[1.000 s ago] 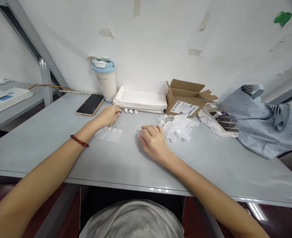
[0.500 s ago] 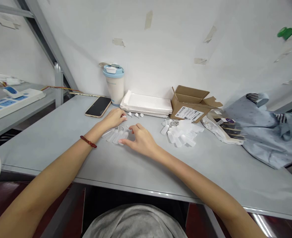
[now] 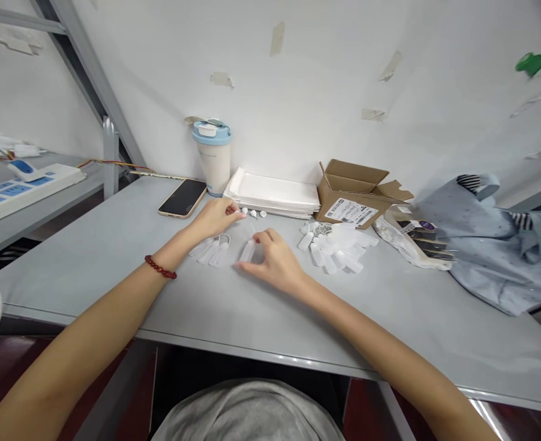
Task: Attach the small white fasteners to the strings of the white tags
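My right hand (image 3: 274,257) holds a small translucent squeeze bottle (image 3: 248,250) between thumb and fingers, its thin needle tip pointing up and away from me. My left hand (image 3: 219,217) is closed in a pinch, its fingertips beside several small white caps (image 3: 253,214). Whatever it pinches is hidden or too small to make out. Below the left hand lies a small group of similar bottles (image 3: 217,254), side by side on the grey table (image 3: 196,306). A larger pile of translucent bottles (image 3: 339,248) lies to the right of my right hand.
Along the wall are a phone (image 3: 182,198), a lidded cup (image 3: 215,162), a stack of white envelopes or sheets (image 3: 272,193) and an open cardboard box (image 3: 350,202). A plastic packet (image 3: 419,239) and grey-blue cloth (image 3: 495,245) lie on the right. A power strip (image 3: 26,190) sits at left.
My right hand has moved slightly right, drawing one bottle away from the small group. My left hand has shifted a little right, its fingertips now by the white caps.
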`<action>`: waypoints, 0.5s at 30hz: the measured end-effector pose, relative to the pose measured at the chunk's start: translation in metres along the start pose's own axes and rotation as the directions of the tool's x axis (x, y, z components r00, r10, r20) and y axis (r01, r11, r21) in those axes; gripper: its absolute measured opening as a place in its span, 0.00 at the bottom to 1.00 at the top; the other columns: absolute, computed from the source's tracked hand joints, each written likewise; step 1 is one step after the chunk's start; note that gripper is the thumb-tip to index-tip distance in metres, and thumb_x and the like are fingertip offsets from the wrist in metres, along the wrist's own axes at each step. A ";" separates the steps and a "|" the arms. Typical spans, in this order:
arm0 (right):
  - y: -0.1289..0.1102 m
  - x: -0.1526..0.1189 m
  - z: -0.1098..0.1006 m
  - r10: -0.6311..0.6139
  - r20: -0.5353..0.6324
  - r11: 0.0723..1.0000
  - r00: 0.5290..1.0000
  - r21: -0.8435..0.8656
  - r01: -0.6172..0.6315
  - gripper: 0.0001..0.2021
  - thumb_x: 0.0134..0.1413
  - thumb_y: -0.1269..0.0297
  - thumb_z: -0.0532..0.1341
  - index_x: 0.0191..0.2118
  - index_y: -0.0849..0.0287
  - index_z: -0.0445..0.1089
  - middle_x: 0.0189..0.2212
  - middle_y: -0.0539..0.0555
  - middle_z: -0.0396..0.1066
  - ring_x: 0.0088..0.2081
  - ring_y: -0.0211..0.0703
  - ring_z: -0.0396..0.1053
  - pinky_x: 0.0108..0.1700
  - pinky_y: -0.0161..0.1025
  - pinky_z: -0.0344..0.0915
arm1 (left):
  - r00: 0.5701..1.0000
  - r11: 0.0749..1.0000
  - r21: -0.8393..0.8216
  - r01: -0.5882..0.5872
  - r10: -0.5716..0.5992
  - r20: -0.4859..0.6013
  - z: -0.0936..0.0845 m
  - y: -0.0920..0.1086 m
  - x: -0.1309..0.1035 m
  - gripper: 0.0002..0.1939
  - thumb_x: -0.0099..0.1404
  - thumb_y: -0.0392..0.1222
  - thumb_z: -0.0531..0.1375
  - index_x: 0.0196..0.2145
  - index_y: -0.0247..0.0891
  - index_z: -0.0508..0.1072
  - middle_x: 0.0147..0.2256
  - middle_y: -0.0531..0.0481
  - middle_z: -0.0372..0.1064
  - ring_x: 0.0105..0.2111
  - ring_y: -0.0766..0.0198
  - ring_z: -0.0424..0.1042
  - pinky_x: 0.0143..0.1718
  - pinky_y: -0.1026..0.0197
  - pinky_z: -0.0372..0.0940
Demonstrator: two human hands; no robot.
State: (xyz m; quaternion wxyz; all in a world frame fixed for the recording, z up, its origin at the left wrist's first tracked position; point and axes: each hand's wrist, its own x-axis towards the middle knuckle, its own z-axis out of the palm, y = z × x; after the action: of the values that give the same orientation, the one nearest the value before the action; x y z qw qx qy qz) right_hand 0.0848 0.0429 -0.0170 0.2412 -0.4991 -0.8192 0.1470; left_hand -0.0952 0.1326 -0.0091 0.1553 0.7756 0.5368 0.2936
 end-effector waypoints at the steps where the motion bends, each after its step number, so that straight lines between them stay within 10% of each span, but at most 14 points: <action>1: 0.007 -0.004 -0.006 0.023 -0.035 0.999 0.999 0.043 -0.021 0.24 0.45 0.55 0.67 0.45 0.64 0.65 0.41 0.60 0.68 0.40 0.48 0.68 0.44 0.45 0.66 | 1.000 0.997 -0.081 -0.005 0.005 -0.008 -0.001 0.006 -0.002 0.14 0.56 0.51 0.61 0.29 0.35 0.73 0.31 0.46 0.74 0.34 0.57 0.71 0.36 0.59 0.63; 6: 0.042 -0.025 -0.035 0.208 -0.074 0.892 0.975 0.422 -0.158 0.27 0.42 0.59 0.67 0.48 0.58 0.59 0.31 0.50 0.70 0.30 0.41 0.70 0.37 0.42 0.67 | 0.991 0.864 -0.494 0.096 -0.034 0.133 -0.003 0.037 -0.018 0.16 0.54 0.51 0.65 0.32 0.34 0.71 0.26 0.50 0.72 0.27 0.64 0.70 0.31 0.62 0.64; 11: 0.059 -0.037 -0.047 0.411 -0.040 0.643 0.911 0.721 -0.259 0.27 0.43 0.60 0.66 0.49 0.58 0.57 0.26 0.47 0.70 0.27 0.41 0.71 0.30 0.40 0.67 | 0.952 0.823 -0.550 0.144 0.036 0.303 0.003 0.061 -0.032 0.15 0.52 0.49 0.67 0.29 0.34 0.72 0.23 0.53 0.68 0.22 0.69 0.65 0.25 0.65 0.62; 15: 0.057 -0.043 -0.045 0.358 -0.080 0.681 0.930 0.704 -0.201 0.22 0.49 0.58 0.62 0.50 0.58 0.60 0.24 0.46 0.68 0.27 0.42 0.72 0.29 0.39 0.67 | 0.925 0.811 -0.555 0.182 0.051 0.377 0.011 0.071 -0.038 0.16 0.51 0.50 0.67 0.29 0.34 0.74 0.24 0.53 0.68 0.21 0.70 0.64 0.24 0.64 0.62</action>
State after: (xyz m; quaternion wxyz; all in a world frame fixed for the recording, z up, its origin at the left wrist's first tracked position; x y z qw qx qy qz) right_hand 0.1682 0.0312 -0.0174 0.4681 -0.5068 -0.5896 0.4200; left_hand -0.0454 0.0715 0.0102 0.4942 0.7129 0.4085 0.2840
